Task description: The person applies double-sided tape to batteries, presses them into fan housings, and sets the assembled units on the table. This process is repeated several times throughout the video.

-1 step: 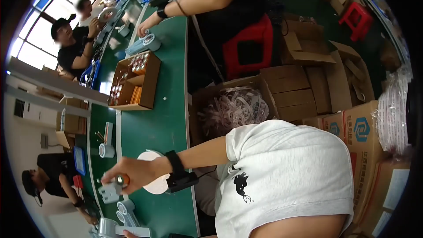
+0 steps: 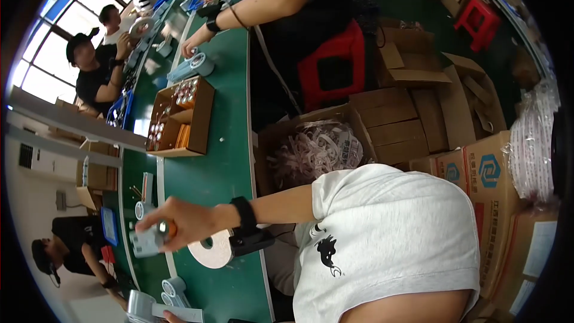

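My right hand (image 2: 182, 222) reaches over the green table, fingers closed around a small grey-white block-like part (image 2: 145, 243). An orange cylinder (image 2: 172, 228), like a battery, shows at the same grip. Under my wrist lies a white roll of tape (image 2: 212, 253), partly covered by the strap device on my wrist. At the lower edge, only a bit of my left hand (image 2: 173, 317) shows, at the handle of a light-blue handheld fan (image 2: 140, 306); most of its fingers are cut off. Just beyond that sit more light-blue fans (image 2: 173, 288).
A cardboard box (image 2: 200, 125) of batteries stands on the table (image 2: 230, 173). Another fan (image 2: 142, 209) lies near the far edge. Co-workers sit across and beside me. An open carton (image 2: 317, 149) of white strips, a red stool (image 2: 332, 66) and stacked cartons (image 2: 490, 179) surround my seat.
My right hand has shifted slightly up in the picture with the grey-white part still held. The tape roll's centre hole now shows. The whole view has moved a little.
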Demonstrator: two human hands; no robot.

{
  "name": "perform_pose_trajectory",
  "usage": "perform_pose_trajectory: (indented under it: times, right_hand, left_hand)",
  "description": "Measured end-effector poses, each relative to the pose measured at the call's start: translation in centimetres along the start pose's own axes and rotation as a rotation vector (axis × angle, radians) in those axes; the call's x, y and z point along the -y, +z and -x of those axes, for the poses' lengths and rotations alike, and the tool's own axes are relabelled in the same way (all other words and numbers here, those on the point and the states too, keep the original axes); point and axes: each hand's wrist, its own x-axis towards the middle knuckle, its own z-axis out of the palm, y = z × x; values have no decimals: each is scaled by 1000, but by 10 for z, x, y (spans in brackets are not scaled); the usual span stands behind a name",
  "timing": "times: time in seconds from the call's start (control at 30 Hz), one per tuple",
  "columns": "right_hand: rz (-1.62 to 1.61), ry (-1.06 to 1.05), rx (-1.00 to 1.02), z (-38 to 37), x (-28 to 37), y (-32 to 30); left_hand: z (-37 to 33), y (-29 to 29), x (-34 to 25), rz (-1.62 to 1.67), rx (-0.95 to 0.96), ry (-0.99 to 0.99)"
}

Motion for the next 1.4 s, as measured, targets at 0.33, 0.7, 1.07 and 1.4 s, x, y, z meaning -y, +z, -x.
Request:
perform_pose_trajectory:
  times: [0.33,0.7,1.07,1.4]
  right_hand:
    - [800,13,-729,55,98,-223]
    - [1262,399,-628,120,146,-248]
    - [512,-107,-744,-4,20,-295]
    - [216,311,-518,-23,-116,-362]
  left_hand:
    - [34,319,-261,68,852,868]
    - [11,526,-312,-334,598,906]
    - [-1,439,-301,-97,700,1062]
    - [4,106,-77,-7,605,104]
